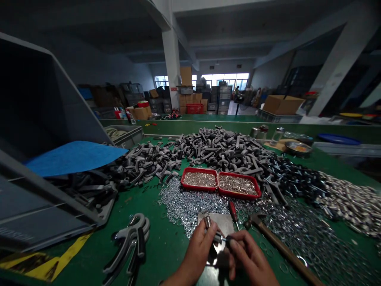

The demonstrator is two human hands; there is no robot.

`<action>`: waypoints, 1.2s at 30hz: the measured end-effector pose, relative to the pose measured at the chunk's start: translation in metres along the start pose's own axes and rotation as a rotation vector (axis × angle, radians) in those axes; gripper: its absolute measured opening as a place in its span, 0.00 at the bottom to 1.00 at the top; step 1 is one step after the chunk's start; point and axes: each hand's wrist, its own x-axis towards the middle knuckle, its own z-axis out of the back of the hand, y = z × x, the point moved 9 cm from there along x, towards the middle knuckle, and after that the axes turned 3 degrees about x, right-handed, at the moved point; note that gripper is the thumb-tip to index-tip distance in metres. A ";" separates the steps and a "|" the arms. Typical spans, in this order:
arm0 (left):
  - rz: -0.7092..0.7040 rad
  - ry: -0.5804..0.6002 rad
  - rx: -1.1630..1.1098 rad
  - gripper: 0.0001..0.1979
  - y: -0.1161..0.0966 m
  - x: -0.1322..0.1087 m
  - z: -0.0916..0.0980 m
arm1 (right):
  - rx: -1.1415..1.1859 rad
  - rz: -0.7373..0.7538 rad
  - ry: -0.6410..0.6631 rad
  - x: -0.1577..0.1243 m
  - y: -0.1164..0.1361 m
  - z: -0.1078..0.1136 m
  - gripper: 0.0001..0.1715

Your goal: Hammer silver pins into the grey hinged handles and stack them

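Warehouse floor, dim, with stacked cartons far behind. Green table [166, 254] under everything. Big grey bin [44, 119] well off to the left of the grip, blue sheet [74, 157] lying in it. Long heap of grey plastic hooks [214, 149] far beyond the grip. Spread of loose washers [184, 206] just beyond and on both sides of it. Two red trays [199, 170] of small bright parts sit past the washers. Bundle of grey clamps [133, 238] lies left of the grip. Hammer [276, 244] lies just right of it, screwdriver [233, 211] just beyond. Metal plate [222, 224] sits directly under the grip, with a short metal cylinder [207, 221] standing on it just beyond the left fingers.

Left hand [198, 248] and right hand [248, 256] meet over the plate, both closed in a fingertip pinch on one small metal part [218, 238]. The left takes the bright end and the right takes the dark end. The dark end may be a separate bit; too small to tell.

Judgement: the part is light, hard and stiff. It is smooth and likely slippery, and easy to drop among the washers. Best held across its sides with thumb and forefinger, close to the middle.
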 end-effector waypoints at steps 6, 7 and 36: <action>-0.030 0.013 0.026 0.19 -0.010 -0.005 0.002 | -0.433 0.481 -0.008 -0.012 0.041 0.004 0.11; -0.045 0.006 0.059 0.19 -0.012 -0.006 0.004 | -0.490 0.571 -0.006 -0.015 0.047 0.003 0.14; -0.017 0.031 0.200 0.15 0.014 -0.005 0.018 | -0.748 0.342 0.183 0.013 0.016 -0.026 0.22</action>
